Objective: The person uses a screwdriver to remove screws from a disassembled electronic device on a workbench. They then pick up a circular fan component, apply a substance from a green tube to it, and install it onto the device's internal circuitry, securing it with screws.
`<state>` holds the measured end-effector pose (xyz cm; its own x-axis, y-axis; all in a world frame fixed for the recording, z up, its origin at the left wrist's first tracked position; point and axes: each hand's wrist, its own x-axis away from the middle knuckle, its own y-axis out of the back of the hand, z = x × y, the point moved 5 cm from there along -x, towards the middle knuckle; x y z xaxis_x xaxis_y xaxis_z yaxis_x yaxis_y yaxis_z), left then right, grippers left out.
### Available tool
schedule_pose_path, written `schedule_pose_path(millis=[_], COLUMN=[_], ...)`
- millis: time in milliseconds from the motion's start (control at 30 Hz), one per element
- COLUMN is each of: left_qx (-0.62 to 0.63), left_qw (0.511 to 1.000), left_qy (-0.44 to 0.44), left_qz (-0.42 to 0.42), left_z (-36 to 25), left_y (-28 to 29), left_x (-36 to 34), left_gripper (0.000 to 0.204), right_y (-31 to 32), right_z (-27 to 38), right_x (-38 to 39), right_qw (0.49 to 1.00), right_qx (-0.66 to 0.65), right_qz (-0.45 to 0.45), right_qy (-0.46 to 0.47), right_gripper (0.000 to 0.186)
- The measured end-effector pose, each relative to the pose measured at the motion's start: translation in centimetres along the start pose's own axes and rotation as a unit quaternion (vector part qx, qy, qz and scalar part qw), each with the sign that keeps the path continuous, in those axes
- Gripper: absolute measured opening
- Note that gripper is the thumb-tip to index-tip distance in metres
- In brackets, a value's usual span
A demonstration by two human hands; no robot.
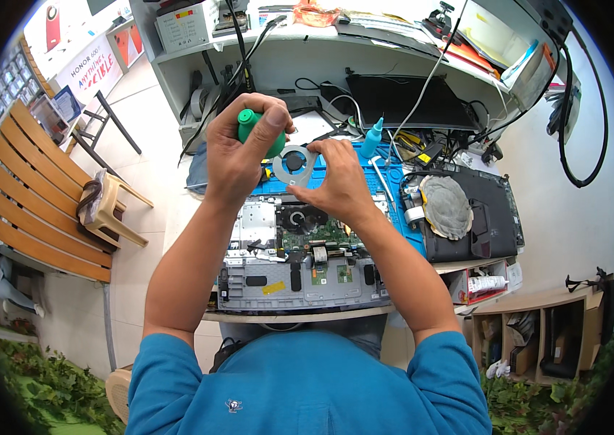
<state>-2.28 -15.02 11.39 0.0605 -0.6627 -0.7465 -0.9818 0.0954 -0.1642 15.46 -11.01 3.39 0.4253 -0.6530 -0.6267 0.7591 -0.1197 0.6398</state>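
Here, opened laptop chassis (299, 279) on the bench, both hands raised above its far edge.

Blue mat (394, 196) lies under it, second laptop base (491, 217) to the right. Left hand (238, 156) fingers wrapped tight round a green rubber blower bulb (252, 130); right hand (336, 185) pinches a grey ring-shaped fan housing (294, 165) just beside it.

Both forearms rise from the near edge in blue sleeves pushed up to the elbows, bare from there on, and lean toward each other as they reach far. The left hand (238, 145) is curled shut, fingers wrapped round and thumb pressed down on top, back of the hand facing near. The right hand (336, 181), just right of it and slightly nearer, pinches with fingertips, wrist bent inward to the left
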Motion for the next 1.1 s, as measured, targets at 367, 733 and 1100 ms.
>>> schedule_pose_path(millis=[367, 733, 1100], left_qx=[0.019, 0.064, 0.145], left_qw=[0.996, 0.992, 0.985], left_qy=[0.03, 0.035, 0.063], left_qz=[-0.083, -0.107, -0.065], left_z=[1.6, 2.6, 3.1], left_y=[0.3, -0.7, -1.3], left_x=[-0.7, -1.8, -1.7], left_gripper=[0.024, 0.031, 0.02], right_y=[1.1, 1.0, 1.2], right_z=[1.5, 2.1, 1.6], right_x=[0.4, 0.3, 0.6], right_qw=[1.0, 1.0, 0.999], right_qx=[-0.001, 0.003, 0.006], right_qz=[-0.022, -0.023, -0.043], right_qy=[0.006, 0.015, 0.021], right_gripper=[0.069, 0.071, 0.068])
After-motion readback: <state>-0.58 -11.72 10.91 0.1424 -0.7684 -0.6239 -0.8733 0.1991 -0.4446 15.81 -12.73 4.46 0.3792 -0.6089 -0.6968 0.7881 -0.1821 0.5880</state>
